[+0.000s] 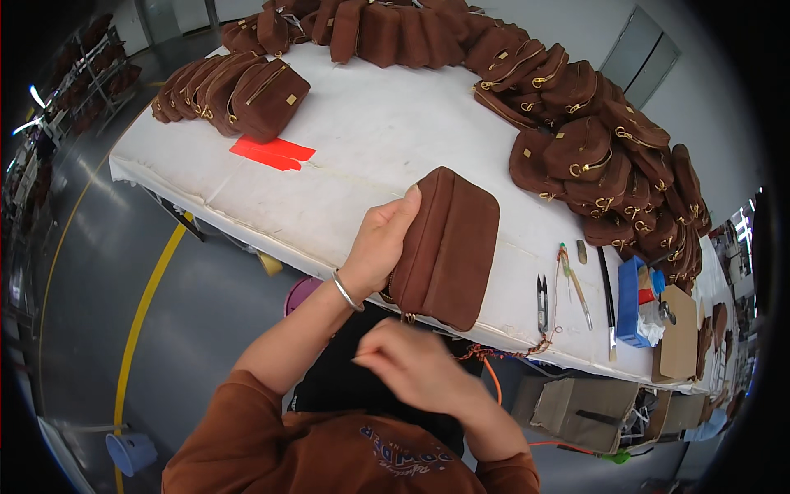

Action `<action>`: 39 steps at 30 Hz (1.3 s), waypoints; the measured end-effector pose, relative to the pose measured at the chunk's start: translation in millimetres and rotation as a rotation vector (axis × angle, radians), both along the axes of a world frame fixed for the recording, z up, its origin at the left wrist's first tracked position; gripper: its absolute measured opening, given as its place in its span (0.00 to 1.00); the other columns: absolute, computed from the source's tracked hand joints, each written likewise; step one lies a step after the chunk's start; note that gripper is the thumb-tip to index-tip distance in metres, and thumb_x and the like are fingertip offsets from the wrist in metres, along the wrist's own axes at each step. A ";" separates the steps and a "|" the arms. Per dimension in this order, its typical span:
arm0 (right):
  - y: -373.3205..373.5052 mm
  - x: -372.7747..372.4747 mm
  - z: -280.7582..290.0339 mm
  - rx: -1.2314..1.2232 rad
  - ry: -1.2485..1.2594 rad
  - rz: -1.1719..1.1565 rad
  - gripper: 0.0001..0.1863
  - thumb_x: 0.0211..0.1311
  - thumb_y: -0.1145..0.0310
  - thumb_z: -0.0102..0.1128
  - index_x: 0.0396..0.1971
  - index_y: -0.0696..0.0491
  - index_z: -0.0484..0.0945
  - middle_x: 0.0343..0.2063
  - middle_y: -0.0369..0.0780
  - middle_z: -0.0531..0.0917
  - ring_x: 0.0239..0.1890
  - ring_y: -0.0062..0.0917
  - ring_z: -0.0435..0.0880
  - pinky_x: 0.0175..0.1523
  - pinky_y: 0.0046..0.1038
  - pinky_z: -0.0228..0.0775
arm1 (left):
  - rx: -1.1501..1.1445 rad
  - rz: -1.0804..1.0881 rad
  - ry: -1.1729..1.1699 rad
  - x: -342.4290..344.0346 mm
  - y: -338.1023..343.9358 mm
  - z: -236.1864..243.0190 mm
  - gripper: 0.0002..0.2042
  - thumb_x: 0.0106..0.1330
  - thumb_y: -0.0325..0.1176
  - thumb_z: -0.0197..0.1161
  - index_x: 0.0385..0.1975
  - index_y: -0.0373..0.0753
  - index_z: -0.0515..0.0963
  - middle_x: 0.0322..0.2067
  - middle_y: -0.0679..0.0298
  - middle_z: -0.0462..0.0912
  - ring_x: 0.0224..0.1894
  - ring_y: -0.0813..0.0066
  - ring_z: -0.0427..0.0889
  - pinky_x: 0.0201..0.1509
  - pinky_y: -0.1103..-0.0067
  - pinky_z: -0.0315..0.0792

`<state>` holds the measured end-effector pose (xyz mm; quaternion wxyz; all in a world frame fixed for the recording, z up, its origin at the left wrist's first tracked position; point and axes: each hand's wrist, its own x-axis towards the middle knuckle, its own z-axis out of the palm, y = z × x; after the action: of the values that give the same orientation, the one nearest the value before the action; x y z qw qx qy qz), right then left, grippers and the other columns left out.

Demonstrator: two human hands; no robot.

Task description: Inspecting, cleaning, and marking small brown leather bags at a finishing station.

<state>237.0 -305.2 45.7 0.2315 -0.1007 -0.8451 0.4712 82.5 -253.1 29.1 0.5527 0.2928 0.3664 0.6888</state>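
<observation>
My left hand [387, 239] grips a brown zip bag [453, 251] by its left side, thumb along the top panel, holding it upright at the table's near edge. Below the bag, my right hand [403, 366] is blurred, with its fingers curled and pressed together; whether they hold anything is too unclear to make out. A zip pull [409, 317] hangs at the bag's lower edge. To the right lie black thread snips [542, 305], a tool with a pale handle [582, 296] and a long black-handled brush [606, 292].
Brown bags are piled along the white table's [206, 165] back and right [584, 152], more at back left [267, 99] near red sheets [271, 152]. At right are a blue bin [629, 300] and cardboard [671, 354]. Boxes [576, 412] sit below; a bucket [132, 453] stands on the floor.
</observation>
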 end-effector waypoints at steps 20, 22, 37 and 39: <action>-17.7 -10.7 -28.0 0.139 0.172 -0.286 0.05 0.59 0.77 0.64 0.35 0.58 0.81 0.29 0.44 0.82 0.29 0.30 0.85 0.34 0.25 0.77 | 0.105 0.031 0.066 -17.9 -11.5 -9.5 0.18 0.77 0.43 0.52 0.44 0.32 0.80 0.38 0.70 0.82 0.38 0.88 0.75 0.44 0.85 0.73; -7.2 9.2 -15.0 -0.086 0.190 -0.556 0.03 0.62 0.77 0.63 0.36 0.58 0.81 0.27 0.38 0.82 0.25 0.19 0.81 0.30 0.19 0.73 | 0.106 0.016 0.044 -16.7 -13.1 -8.5 0.18 0.77 0.43 0.52 0.45 0.32 0.80 0.39 0.70 0.82 0.39 0.88 0.75 0.44 0.85 0.73; 62.3 22.8 -2.5 0.123 0.048 -0.959 0.06 0.64 0.73 0.63 0.35 0.57 0.75 0.21 0.43 0.80 0.19 0.30 0.79 0.27 0.29 0.70 | 0.129 -0.082 0.027 -13.6 -16.0 -6.3 0.20 0.77 0.43 0.50 0.51 0.30 0.78 0.45 0.64 0.83 0.44 0.83 0.79 0.50 0.82 0.75; 31.9 11.8 12.2 0.115 0.029 -0.834 0.06 0.64 0.72 0.63 0.35 0.55 0.74 0.21 0.42 0.80 0.20 0.31 0.81 0.27 0.29 0.72 | 0.118 -0.041 0.055 -22.8 -12.3 -9.5 0.20 0.77 0.43 0.50 0.52 0.31 0.77 0.46 0.63 0.83 0.45 0.82 0.79 0.51 0.81 0.75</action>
<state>248.7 -273.3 57.9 0.4194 -0.4145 -0.7536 0.2905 59.7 -265.4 19.6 0.5382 0.3509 0.3342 0.6896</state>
